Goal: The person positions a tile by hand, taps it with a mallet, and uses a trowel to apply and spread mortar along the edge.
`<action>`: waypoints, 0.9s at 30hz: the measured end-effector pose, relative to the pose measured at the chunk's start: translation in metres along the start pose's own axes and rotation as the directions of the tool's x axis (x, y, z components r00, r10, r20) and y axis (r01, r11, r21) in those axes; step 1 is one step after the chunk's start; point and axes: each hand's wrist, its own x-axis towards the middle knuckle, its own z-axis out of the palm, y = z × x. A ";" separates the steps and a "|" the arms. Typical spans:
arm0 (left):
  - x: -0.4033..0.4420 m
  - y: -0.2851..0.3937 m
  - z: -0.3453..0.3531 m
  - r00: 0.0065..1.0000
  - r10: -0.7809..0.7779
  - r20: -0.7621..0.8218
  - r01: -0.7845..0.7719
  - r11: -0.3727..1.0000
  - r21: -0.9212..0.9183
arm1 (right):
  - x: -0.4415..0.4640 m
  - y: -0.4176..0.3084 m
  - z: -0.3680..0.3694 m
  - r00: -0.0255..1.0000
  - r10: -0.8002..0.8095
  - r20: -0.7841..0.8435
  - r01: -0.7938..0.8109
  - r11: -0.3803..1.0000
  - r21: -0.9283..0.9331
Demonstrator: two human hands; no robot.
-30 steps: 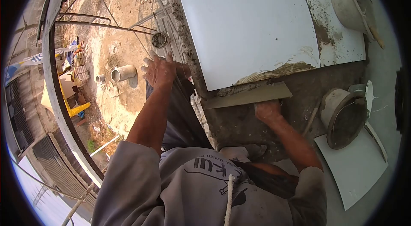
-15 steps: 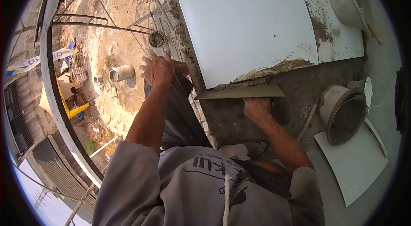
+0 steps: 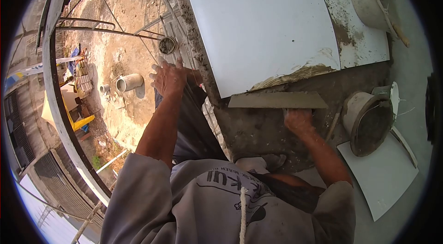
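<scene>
My right hand (image 3: 299, 121) is closed round the handle of a long flat trowel (image 3: 278, 100). The trowel lies along the lower edge of a large pale sheet (image 3: 263, 22), over dark grey mortar (image 3: 258, 128). Wet mortar is smeared on the sheet's lower corner. My left hand (image 3: 169, 78) is at the left, fingers spread, over the dark-clothed knee (image 3: 191, 124) and beside the rough edge of the surface. Nothing shows in it. The handle is mostly hidden by my right hand.
A mortar-coated bucket (image 3: 369, 124) stands at the right, near a stick (image 3: 334, 126) and a loose pale sheet (image 3: 378, 179). Another bucket (image 3: 374, 4) is at the upper right. Left of the edge are metal scaffold bars (image 3: 108, 30) and a drop to the ground (image 3: 110, 59).
My right hand and the trowel moved left along the sheet's edge, then back to the right, and the trowel's tilt changed. My left hand has kept its spread pose, with hardly any movement.
</scene>
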 end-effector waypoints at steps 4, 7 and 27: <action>0.000 -0.002 0.004 1.000 0.007 -0.029 -0.007 1.000 -0.003 | 0.002 -0.003 0.015 0.991 0.009 0.132 -0.009 1.000 -0.002; 0.000 0.000 0.000 1.000 -0.001 0.002 0.001 1.000 0.001 | 0.009 -0.015 0.018 0.987 -0.013 0.159 0.006 0.999 0.050; 0.001 0.001 0.000 0.999 -0.021 0.027 0.022 0.999 -0.025 | 0.017 -0.013 0.005 0.974 -0.099 0.205 0.102 0.995 -0.005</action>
